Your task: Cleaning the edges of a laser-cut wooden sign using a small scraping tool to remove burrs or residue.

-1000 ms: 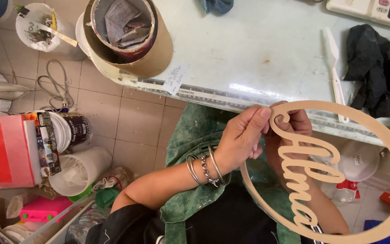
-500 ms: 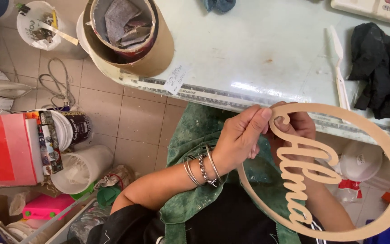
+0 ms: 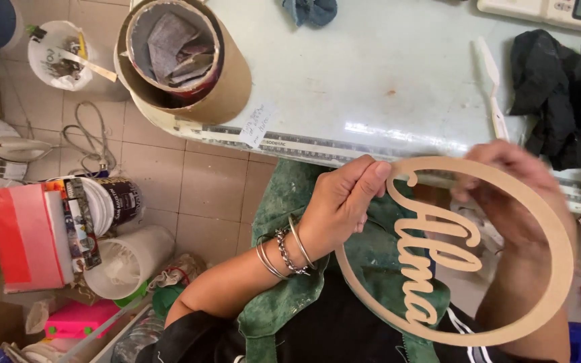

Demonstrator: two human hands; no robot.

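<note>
Tiled floor crowded with buckets and paint tins lies to the left, and a pale bench (image 3: 384, 74) fills the top, with a cardboard drum (image 3: 183, 60) on its left corner and black cloth (image 3: 559, 87) near its right edge. Below the bench's near edge, over the lap, hangs a wooden hoop (image 3: 559, 269) with a script word cut across it. The left hand (image 3: 341, 208) pinches the hoop's upper left rim between thumb and curled fingers; the right hand (image 3: 512, 195) sits behind the ring, fingers closed over its top rim (partly blurred). Handling it well, I judge, means gripping the rim only, since the thin letters look fragile. Its long axis runs from the bench edge downward, slightly tilted; the lettering reads top to bottom.
</note>
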